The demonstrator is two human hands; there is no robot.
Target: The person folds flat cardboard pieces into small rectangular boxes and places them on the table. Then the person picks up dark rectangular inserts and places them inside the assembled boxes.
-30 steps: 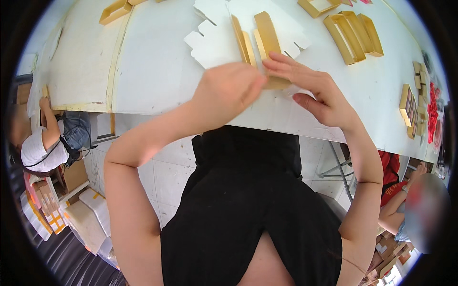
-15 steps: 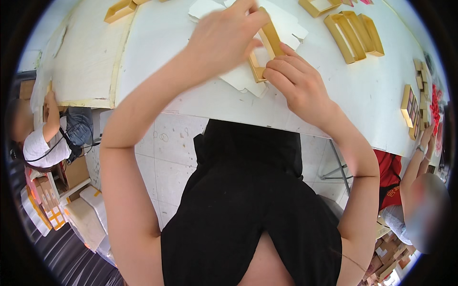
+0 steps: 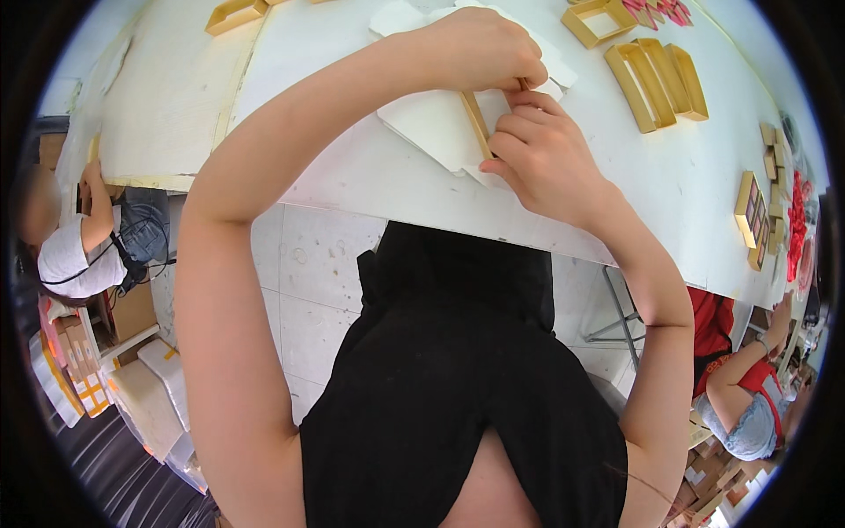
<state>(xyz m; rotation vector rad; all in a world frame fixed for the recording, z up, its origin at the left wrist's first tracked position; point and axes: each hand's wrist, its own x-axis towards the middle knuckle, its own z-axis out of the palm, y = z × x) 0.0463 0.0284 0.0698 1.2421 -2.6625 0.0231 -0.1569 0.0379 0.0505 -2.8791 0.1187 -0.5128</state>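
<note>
A narrow gold cardboard frame [image 3: 475, 125] lies over white paper sheets [image 3: 414, 134] on the table in front of me. My right hand [image 3: 553, 151] is curled round its near right part, with the thumb at the near end. Above the frame's far right part arches my left hand [image 3: 484, 51], its fingers closed in a pinch right by my right fingertips. A small brownish edge shows between the two hands there, and it looks like part of the frame. Much of the frame is hidden under both hands.
Several gold frames [image 3: 653, 84] stand together at the right, another gold frame [image 3: 598, 22] beyond them beside pink pieces [image 3: 656, 11]. A box with dark compartments [image 3: 751, 209] sits at the right edge. Co-workers are at far left and far right; a gold frame [image 3: 236, 16] lies far left.
My left hand has swung right across the frame and come down beside my right fingertips, closing its fingers. The right hand still holds the frame. The person at the right has leaned away.
</note>
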